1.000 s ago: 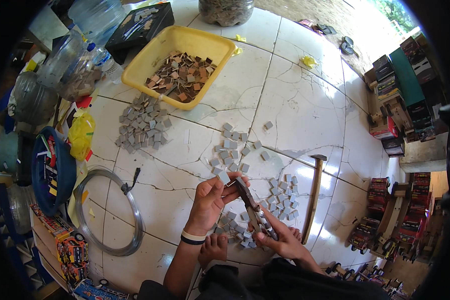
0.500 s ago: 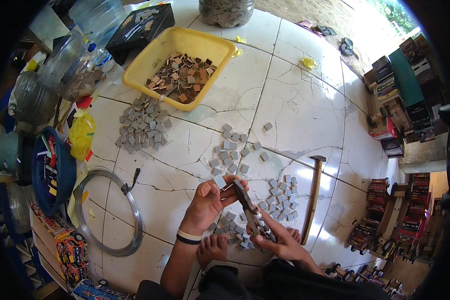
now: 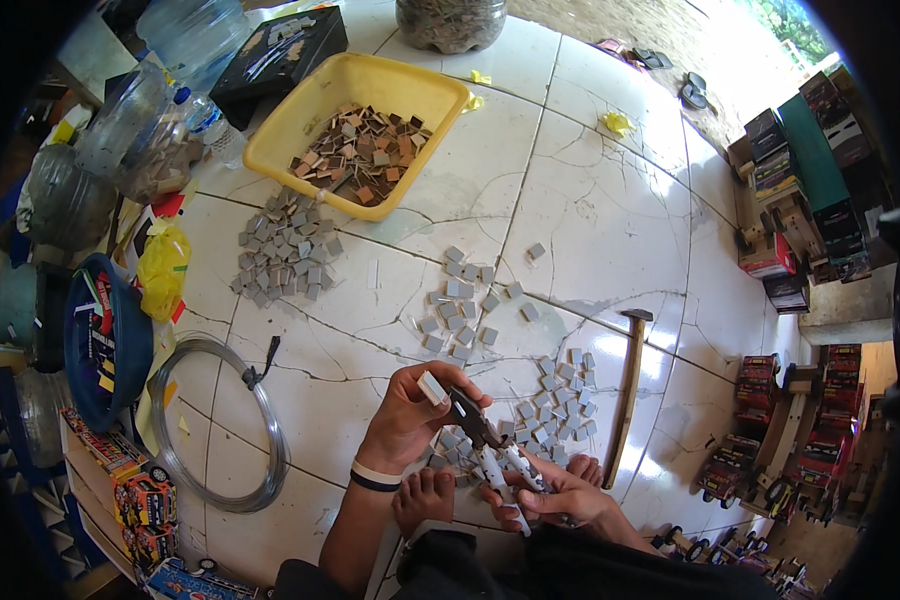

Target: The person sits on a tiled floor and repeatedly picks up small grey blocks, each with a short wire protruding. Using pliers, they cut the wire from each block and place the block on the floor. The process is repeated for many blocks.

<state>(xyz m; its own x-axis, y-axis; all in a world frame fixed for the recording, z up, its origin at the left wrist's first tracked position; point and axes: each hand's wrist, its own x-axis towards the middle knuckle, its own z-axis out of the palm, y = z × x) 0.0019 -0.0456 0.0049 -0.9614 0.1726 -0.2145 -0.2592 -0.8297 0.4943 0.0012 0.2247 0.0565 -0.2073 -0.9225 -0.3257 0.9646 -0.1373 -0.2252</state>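
My left hand (image 3: 398, 425) pinches a small square block (image 3: 432, 389), pale on the side that shows. In my right hand (image 3: 562, 496) is a pair of pliers (image 3: 490, 440) with a dark metal head and white, dark-spotted handles, which stand spread apart. The head of the pliers lies against the fingers of my left hand, beside the block; whether the jaws touch the block is hidden. Below and around my hands lie loose grey square pieces (image 3: 560, 400) on the floor. More grey pieces (image 3: 455, 290) are scattered farther out.
A yellow basin (image 3: 260, 150) of brown and grey pieces stands at far left, with a heap of grey squares (image 3: 285, 245) before it. A hammer (image 3: 625, 400) lies right; coiled clear line (image 3: 170, 440) and a blue basin (image 3: 135, 345) are left. Toy trucks (image 3: 820, 430) line the right.
My left hand has turned the block and drawn it slightly nearer. The pliers have swung lower, and their handles have spread. My right hand has shifted slightly.
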